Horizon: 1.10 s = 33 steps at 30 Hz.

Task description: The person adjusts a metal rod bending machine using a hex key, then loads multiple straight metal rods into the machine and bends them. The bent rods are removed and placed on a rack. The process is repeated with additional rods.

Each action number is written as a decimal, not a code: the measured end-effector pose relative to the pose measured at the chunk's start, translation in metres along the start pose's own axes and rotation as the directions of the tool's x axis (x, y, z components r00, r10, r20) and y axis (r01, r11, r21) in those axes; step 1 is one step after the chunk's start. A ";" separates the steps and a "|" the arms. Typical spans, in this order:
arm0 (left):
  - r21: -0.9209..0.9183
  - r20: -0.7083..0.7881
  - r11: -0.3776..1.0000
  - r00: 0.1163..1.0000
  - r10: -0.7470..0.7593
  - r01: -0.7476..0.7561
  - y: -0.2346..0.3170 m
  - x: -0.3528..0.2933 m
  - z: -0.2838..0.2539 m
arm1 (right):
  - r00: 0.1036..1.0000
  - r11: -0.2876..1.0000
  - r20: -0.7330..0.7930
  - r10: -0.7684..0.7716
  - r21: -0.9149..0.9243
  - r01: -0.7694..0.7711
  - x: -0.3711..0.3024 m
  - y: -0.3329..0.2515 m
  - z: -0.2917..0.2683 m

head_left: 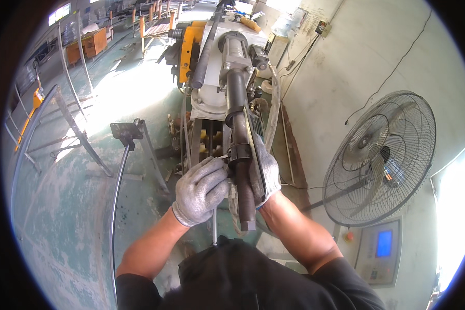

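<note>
A dark metal shaft [238,129] runs toward me from the machine and ends in a threaded rod [247,199] with a squared tip. A dark ring nut [239,153] sits around the shaft where the thread begins. My left hand [204,186], in a grey work glove, is closed at the left of this nut, fingers curled. A small pale edge shows at its fingertips, too little to name. Along the right side of the shaft lies a long thin flat strip [258,160], like a ruler. My gloved right hand [267,173] grips it against the shaft, fingers partly hidden.
The machine [209,98] has a long dark lever bar [207,57] and a yellow-orange plate [190,51]. A large caged fan [382,157] stands close on the right, above a control panel [380,253]. Metal stands [126,132] and rails are at the left.
</note>
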<state>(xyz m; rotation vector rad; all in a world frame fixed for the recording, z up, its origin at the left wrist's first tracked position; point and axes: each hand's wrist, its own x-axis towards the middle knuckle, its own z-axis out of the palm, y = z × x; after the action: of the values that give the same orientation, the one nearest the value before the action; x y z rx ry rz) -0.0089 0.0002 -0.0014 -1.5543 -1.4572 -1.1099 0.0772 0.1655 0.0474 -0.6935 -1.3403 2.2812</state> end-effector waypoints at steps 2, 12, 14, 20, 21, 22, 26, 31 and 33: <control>-0.010 0.056 1.000 0.998 0.002 -0.002 -0.002 -0.002 -0.003 | 0.999 0.999 0.046 -0.001 0.035 0.000 -0.005 0.000 -0.002; -0.063 -0.152 0.987 0.976 -0.154 0.146 0.012 -0.018 0.022 | 1.000 1.000 -0.003 -0.001 0.017 0.001 -0.004 0.000 0.002; 0.009 -0.049 0.987 0.986 -0.161 0.161 0.010 -0.028 0.018 | 1.000 1.000 0.005 0.023 0.002 -0.024 -0.005 -0.003 0.001; -0.507 -0.206 0.704 0.723 -0.660 0.498 0.000 -0.028 0.001 | 0.999 1.000 0.043 0.021 -0.002 -0.020 -0.006 -0.005 0.002; -0.673 -0.090 0.467 0.564 -0.821 0.573 -0.005 -0.023 -0.005 | 0.999 0.999 0.034 0.036 -0.017 -0.036 -0.005 -0.006 0.002; -0.759 0.010 0.336 0.527 -0.850 0.557 -0.011 -0.017 -0.008 | 1.000 0.999 0.014 0.025 -0.027 -0.024 -0.005 -0.005 0.003; -0.812 0.307 0.004 0.433 -0.847 0.584 -0.029 0.001 -0.015 | 1.000 0.999 -0.019 0.022 -0.036 -0.023 -0.003 -0.004 0.004; -0.832 0.460 -0.197 0.446 -0.768 0.519 -0.054 0.009 -0.018 | 1.000 0.998 -0.008 -0.004 -0.057 0.004 -0.006 -0.006 0.006; -0.817 0.494 -0.203 0.474 -0.729 0.539 -0.063 0.011 -0.017 | 0.999 0.999 -0.020 0.032 -0.012 -0.032 -0.007 -0.007 0.007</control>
<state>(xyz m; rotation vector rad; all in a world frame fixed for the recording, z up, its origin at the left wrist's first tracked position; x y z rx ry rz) -0.0737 -0.0049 0.0119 -1.0574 -1.4847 -3.2795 0.0794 0.1599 0.0581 -0.7451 -1.3447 2.2864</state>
